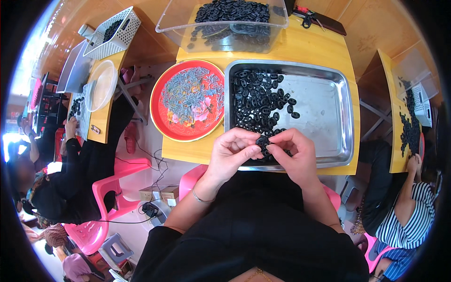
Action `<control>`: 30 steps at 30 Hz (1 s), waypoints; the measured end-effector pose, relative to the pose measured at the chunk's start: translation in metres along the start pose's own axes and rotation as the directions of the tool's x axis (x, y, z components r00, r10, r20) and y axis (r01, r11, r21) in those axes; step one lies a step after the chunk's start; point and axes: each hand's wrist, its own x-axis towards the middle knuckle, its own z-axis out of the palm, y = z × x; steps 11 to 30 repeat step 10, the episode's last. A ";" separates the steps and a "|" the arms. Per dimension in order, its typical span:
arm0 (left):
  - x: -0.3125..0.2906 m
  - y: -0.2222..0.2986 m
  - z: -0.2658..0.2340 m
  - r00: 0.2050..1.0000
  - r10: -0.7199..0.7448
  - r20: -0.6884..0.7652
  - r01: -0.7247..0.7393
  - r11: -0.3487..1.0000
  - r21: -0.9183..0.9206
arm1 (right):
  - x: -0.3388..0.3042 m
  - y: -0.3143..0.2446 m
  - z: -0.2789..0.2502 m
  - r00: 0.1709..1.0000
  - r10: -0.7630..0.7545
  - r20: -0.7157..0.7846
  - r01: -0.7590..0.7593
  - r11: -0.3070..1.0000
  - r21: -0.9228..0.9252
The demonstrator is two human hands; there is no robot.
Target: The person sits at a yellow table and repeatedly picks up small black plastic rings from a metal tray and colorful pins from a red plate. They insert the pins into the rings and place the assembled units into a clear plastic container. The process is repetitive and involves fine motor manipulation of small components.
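Observation:
Over the near edge of a steel tray [329, 157], my left hand [235, 152] and my right hand [297, 154] meet. Both pinch one small black oval piece [263, 141] with holes in it between thumbs and fingertips. Many loose black pieces [256, 96] of the same sort fill the tray's left half. Left of it lies a round red floral tray [157, 108], which carries a heap of small grey metal pins [188, 87], perhaps screws. Whether a pin is also between my fingers is hidden.
Behind the trays stands a clear plastic bin [188, 33] of black pieces. Scissors [307, 19] and a dark case [331, 24] lie at the back right. People work at side tables left and right. A pink chair [105, 188] stands to the left, near cables.

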 end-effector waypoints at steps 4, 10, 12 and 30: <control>0.002 0.000 -0.001 0.997 -0.060 0.038 0.061 0.998 -0.011 | -0.002 0.003 -0.001 0.999 -0.035 0.010 0.035 0.998 -0.043; 0.003 -0.006 0.004 0.999 0.021 -0.045 -0.015 0.992 0.129 | -0.009 -0.009 -0.022 0.995 0.103 0.007 -0.103 0.993 0.064; 0.003 -0.006 0.004 0.999 0.021 -0.045 -0.015 0.992 0.129 | -0.009 -0.009 -0.022 0.995 0.103 0.007 -0.103 0.993 0.064; 0.003 -0.006 0.004 0.999 0.021 -0.045 -0.015 0.992 0.129 | -0.009 -0.009 -0.022 0.995 0.103 0.007 -0.103 0.993 0.064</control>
